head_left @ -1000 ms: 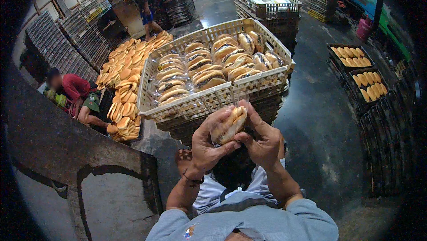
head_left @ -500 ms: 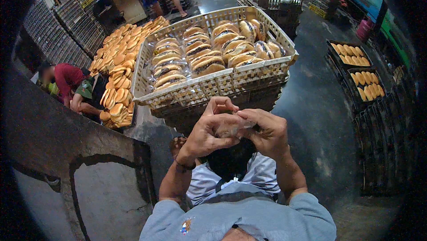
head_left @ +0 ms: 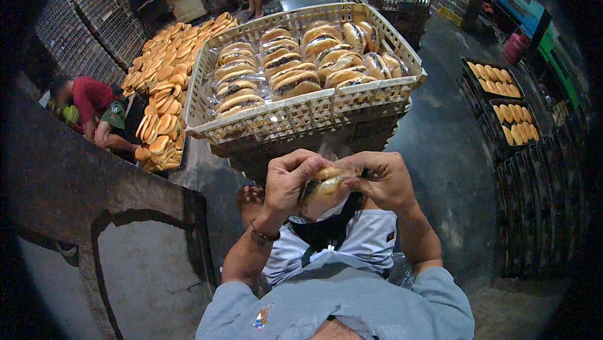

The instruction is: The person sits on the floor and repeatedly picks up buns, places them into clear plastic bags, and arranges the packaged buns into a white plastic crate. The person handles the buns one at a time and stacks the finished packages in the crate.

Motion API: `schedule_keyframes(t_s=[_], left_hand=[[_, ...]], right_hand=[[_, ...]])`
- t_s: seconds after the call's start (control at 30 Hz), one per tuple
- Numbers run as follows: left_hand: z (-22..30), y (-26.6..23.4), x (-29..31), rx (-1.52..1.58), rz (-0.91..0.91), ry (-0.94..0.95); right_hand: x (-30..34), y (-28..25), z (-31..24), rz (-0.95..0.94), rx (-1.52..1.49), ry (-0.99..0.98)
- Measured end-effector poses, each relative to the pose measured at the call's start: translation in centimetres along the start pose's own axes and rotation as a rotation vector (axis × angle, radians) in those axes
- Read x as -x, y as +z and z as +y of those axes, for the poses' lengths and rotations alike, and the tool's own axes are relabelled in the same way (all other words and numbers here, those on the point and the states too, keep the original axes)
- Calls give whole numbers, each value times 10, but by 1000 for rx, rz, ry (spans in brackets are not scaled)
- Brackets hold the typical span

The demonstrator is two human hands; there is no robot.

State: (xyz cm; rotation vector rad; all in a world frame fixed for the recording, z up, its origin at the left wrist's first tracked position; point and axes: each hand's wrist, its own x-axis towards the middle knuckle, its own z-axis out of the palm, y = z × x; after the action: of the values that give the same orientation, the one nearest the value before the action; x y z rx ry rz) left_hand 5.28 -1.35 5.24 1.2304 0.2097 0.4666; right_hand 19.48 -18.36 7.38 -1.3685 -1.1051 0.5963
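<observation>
Two hands meet at the centre of the frame around one filled bun [head_left: 323, 190], which sits in a clear plastic bag. The left hand [head_left: 286, 183] curls its fingers [head_left: 300, 163] closed over the bun's left side, while the right hand [head_left: 384, 180] pinches the bag's loose edge beside the bun, fingers narrow and pressed together. Judging by that grip, the step in hand looks like wrapping or closing the bag on the bun (the film is hard to make out against the dark apron).

Just above the hands stands a cream plastic crate [head_left: 301, 114], already packed with rows of bagged buns [head_left: 295, 67]; only a little room seems left along its right side. A next move would call for a steady hold on the soft bun without squashing it.

At the upper left lies a heap of unwrapped buns [head_left: 166, 82], with a person in a red top [head_left: 91, 98] crouched beside it. At the right edge sit dark trays of rolls [head_left: 509, 107].
</observation>
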Motion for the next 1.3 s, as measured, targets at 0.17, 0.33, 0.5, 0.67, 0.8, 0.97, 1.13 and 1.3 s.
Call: schedule_keyframes(t_s=[0.17,0.33,0.5,0.67,0.8,0.97,1.13,1.3], left_hand=[[4,-6,1,35,-124,-82],[3,-19,-6,-86,-303,-194],[5,-18,-12,-111,-371,-391],[5,-9,3,-598,-306,199],[13,1,13,-782,-220,358],[13,6,16,-762,-109,430],[25,14,24,-854,-54,390],[31,16,20,-812,-54,349]], right_hand=[[4,1,5,-85,71,-87],[7,12,3,-30,276,-324],[18,7,-1,-135,417,-162],[16,7,6,10,377,-216],[16,10,7,136,271,-74],[17,15,11,290,84,19],[21,20,8,257,-19,56],[20,22,6,193,37,28]])
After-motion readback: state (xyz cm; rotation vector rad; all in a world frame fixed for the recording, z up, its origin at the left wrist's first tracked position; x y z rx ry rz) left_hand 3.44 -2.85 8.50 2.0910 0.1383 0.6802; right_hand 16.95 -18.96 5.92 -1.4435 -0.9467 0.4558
